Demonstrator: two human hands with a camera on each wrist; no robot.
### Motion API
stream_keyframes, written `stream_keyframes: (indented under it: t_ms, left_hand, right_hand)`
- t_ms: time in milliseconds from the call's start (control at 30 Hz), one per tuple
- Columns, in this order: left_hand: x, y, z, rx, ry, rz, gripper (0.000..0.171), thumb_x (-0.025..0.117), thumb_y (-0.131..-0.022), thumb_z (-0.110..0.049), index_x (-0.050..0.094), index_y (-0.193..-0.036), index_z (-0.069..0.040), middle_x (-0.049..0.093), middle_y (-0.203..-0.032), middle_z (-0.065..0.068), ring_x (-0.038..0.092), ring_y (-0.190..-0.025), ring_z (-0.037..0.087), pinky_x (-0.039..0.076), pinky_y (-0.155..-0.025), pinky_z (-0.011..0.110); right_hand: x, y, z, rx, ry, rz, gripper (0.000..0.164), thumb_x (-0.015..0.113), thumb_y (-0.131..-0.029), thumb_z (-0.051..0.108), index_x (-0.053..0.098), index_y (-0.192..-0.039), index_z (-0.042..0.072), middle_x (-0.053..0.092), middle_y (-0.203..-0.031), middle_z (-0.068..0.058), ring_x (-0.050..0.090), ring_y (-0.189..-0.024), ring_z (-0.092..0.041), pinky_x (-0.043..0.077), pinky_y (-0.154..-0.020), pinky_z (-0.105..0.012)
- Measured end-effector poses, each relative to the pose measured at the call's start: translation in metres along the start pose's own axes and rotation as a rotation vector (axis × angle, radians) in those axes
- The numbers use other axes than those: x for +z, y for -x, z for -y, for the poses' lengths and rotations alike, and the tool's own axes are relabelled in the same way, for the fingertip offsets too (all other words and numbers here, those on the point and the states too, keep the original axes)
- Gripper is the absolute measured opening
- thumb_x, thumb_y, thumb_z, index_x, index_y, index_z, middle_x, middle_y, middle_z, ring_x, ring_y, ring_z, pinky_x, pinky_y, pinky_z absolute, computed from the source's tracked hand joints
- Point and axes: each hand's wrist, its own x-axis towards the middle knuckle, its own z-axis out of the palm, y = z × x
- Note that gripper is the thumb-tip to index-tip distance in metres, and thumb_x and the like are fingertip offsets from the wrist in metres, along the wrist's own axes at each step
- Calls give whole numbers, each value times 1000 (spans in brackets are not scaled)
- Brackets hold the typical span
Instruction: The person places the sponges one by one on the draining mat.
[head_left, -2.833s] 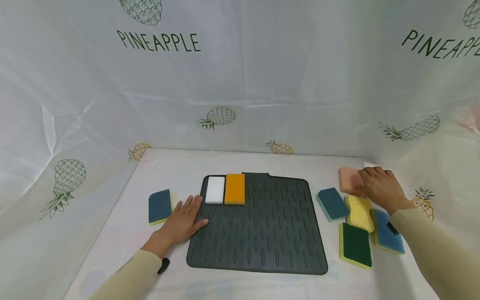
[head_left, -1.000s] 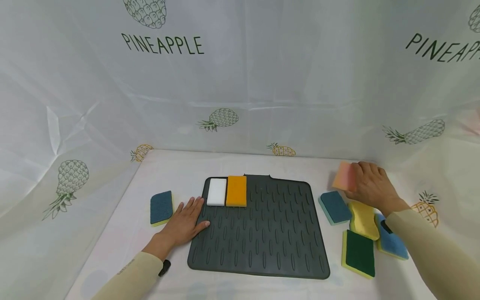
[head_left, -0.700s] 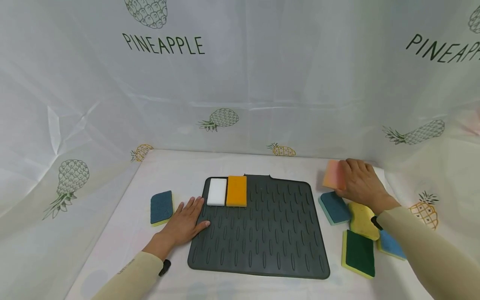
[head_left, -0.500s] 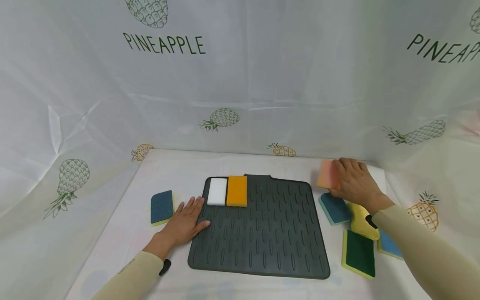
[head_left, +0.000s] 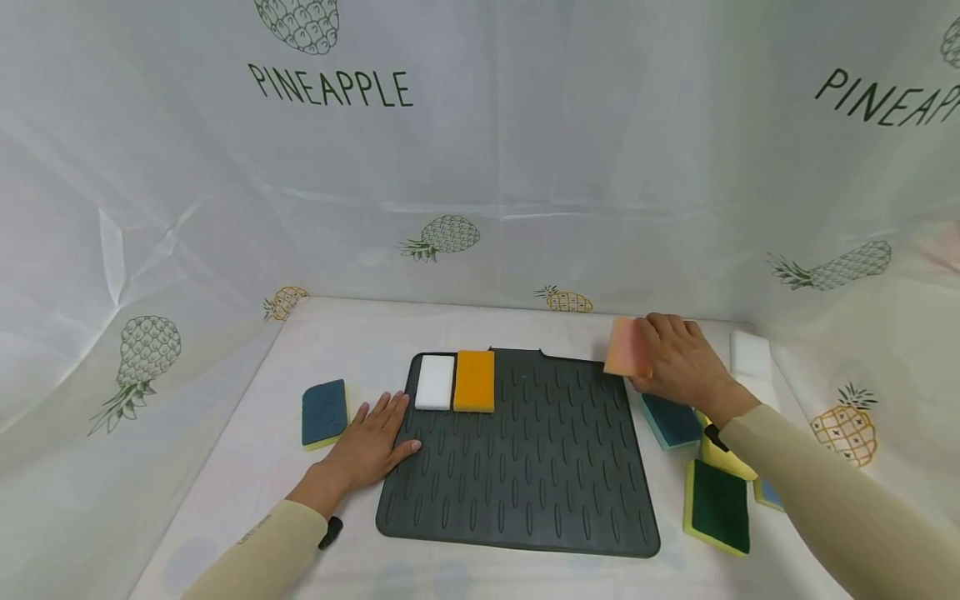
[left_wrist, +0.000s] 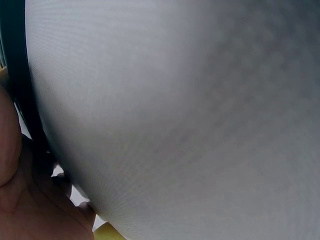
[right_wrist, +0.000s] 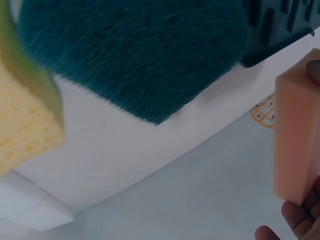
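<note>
My right hand [head_left: 681, 360] grips a pink sponge [head_left: 627, 347] by its right side, over the far right corner of a dark grey ridged mat [head_left: 517, 467]. The right wrist view shows the same pink sponge [right_wrist: 297, 135] between thumb and fingers. My left hand [head_left: 367, 442] lies flat with spread fingers on the mat's left edge. On the mat's far left corner a white sponge [head_left: 434, 382] and an orange sponge [head_left: 474, 382] lie side by side. The left wrist view is mostly filled by the pale tabletop, with part of the left hand [left_wrist: 35, 200] at lower left.
Left of the mat lies a blue-and-yellow sponge [head_left: 324, 414]. To its right are a teal sponge [head_left: 671, 421], a yellow one [head_left: 723, 457], a dark green one [head_left: 717, 507] and a partly hidden blue one [head_left: 768, 493]. White blocks [head_left: 750, 357] lie at the far right.
My right hand has picked up the pink sponge from the far right and carried it left to the mat's corner, uncovering the white blocks. My left hand has stayed in place.
</note>
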Motion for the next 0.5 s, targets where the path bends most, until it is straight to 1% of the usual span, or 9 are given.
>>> stream_keyframes:
  t_ms: [200, 333, 500]
  left_hand:
    - [1, -1, 1, -2, 0, 5, 85, 54, -108, -52, 24, -166, 3, 28, -173, 20, 23, -161, 42, 19, -129, 65]
    - [2, -1, 2, -3, -2, 8, 85, 53, -108, -53, 24, -166, 2, 27, -173, 20, 22, -161, 41, 19, -129, 64]
    - [3, -1, 2, -7, 5, 11, 85, 53, -108, -52, 24, -166, 2, 26, -173, 20, 22, -161, 41, 18, -129, 64]
  right_hand:
    - [2, -12, 18, -19, -22, 11, 95, 91, -72, 51, 50, -135, -8, 55, -127, -28, 56, -115, -47, 50, -92, -62]
    - [3, -20, 33, -37, -38, 26, 93, 88, -75, 51, 52, -137, -8, 56, -130, -27, 55, -116, -45, 50, -93, -62]
    - [4, -31, 56, -29, -97, 99, 91, 83, -82, 53, 52, -143, -7, 56, -137, -26, 54, -125, -43, 48, -99, -62]
